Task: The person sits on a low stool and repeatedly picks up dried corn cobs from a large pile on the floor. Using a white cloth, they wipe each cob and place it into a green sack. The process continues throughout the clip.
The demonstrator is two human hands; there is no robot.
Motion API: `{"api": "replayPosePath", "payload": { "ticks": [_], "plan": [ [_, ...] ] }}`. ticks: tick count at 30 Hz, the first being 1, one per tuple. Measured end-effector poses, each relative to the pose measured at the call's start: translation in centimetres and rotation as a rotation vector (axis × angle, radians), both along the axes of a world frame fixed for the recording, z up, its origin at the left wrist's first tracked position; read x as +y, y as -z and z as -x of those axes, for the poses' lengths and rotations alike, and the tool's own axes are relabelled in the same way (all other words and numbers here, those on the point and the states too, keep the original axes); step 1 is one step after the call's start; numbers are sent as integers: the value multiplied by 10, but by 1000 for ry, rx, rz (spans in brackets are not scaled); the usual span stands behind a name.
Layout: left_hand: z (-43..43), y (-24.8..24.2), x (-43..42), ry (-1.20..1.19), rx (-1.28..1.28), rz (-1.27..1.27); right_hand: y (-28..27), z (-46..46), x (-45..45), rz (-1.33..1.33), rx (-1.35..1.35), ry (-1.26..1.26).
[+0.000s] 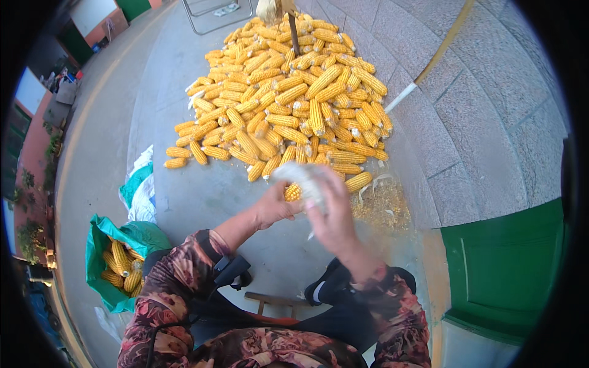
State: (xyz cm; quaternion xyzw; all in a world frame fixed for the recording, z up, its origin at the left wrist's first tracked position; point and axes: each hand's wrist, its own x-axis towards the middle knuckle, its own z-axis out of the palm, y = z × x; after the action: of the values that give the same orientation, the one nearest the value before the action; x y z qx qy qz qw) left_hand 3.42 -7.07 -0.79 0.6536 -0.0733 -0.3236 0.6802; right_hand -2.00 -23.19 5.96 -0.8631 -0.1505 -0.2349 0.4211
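My left hand [277,205] is closed around an ear of corn [293,192], whose yellow kernels show between thumb and fingers. Just right of it, my right hand [332,207] grips a pale, blurred object [303,179], perhaps a husk or a bare cob; I cannot tell which. That object lies close over the ear, and whether they touch is unclear. Beyond both hands spreads a large heap of husked yellow corn ears [285,106] on the concrete ground.
A green woven sack [99,276] holding corn ears stands at my left. Other sacks [140,188] lie behind it. Loose kernels and husk bits [384,207] litter the ground at right, near a stone-faced wall [460,115] and a green door [504,267]. A wooden stool [276,300] is below me.
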Motion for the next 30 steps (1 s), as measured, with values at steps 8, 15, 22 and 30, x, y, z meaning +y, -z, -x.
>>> {"api": "replayPosePath", "payload": {
  "ticks": [8,15,22,30],
  "plan": [
    [52,-55,38,50,-675,-255,19,7,14,293,-198,-68],
    [52,-37,27,54,-971,-709,9,-26,-101,351,326,552],
    [42,-30,10,212,-1231,-829,12,3,4,233,170,-25],
    [26,-34,36,-120,129,83,19,-31,-98,325,457,489]
  ]
}}
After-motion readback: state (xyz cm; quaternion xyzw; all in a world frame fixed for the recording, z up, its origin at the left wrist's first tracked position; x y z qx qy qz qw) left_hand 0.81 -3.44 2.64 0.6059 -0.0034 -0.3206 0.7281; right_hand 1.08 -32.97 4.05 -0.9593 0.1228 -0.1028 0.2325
